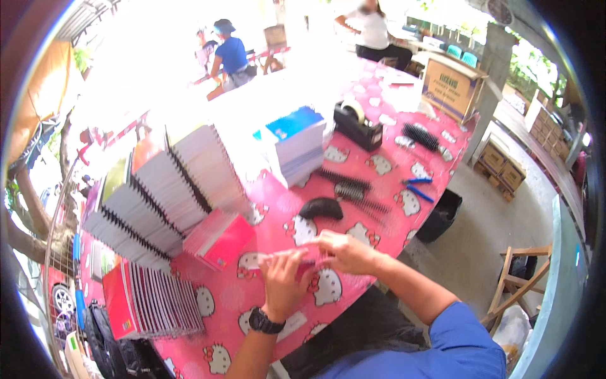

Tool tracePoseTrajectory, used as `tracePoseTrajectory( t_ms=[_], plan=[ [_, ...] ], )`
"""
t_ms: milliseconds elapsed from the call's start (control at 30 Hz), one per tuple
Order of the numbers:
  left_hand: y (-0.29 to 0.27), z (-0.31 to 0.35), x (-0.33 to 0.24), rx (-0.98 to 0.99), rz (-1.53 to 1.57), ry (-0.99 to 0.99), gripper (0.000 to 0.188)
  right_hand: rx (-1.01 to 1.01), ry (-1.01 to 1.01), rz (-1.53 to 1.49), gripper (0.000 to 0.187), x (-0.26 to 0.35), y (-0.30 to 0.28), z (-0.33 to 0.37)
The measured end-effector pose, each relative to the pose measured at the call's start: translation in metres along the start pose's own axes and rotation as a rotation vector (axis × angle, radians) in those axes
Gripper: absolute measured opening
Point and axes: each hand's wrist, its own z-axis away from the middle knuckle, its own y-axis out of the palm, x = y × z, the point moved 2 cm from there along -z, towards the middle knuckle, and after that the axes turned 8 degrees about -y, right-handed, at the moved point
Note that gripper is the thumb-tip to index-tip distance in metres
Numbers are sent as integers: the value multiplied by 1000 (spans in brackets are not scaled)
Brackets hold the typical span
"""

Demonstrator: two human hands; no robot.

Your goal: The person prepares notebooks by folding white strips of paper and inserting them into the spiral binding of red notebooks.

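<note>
Over the near part of the pink table, my left hand [284, 278], with a black watch on its wrist, grips a thin, pink-edged notebook [307, 254]. My right hand [344, 252] pinches the same notebook at its right end, so both hands are closed on it. Fingers cover much of the notebook. To the left of my hands lies a small stack of red notebooks [227, 243]. A black curved object [320, 209] rests just beyond my right hand. Farther off are black spiral coils [350, 188] and blue-handled pliers [418, 188].
Tall stacks of spiral-bound notebooks [158, 189] and a row of red-covered ones [158, 303] stand left. A blue-topped notebook stack [293, 151], tape dispenser [358, 129] and cardboard box [448, 88] are farther back. A black bin [442, 216] stands off the table's right edge. Two people are beyond.
</note>
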Motion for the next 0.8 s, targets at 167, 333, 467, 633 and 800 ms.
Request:
tracePoseTrajectory(
  t_ms=[167,333,467,633,800],
  plan=[
    [4,0,2,179,104,73,23,258,212,-316,40,-19,-10,-5],
    [-5,0,-12,226,177,61,14,-50,3,308,36,-87,-23,-20],
    [-11,2,0,313,137,34,15,242,190,428,44,-91,-13,-28],
    [-15,-1,-1,307,139,28,15,342,273,313,67,-86,-25,-26],
    [-8,0,4,258,193,64,11,291,185,360,74,-101,-19,-7]
  ],
)
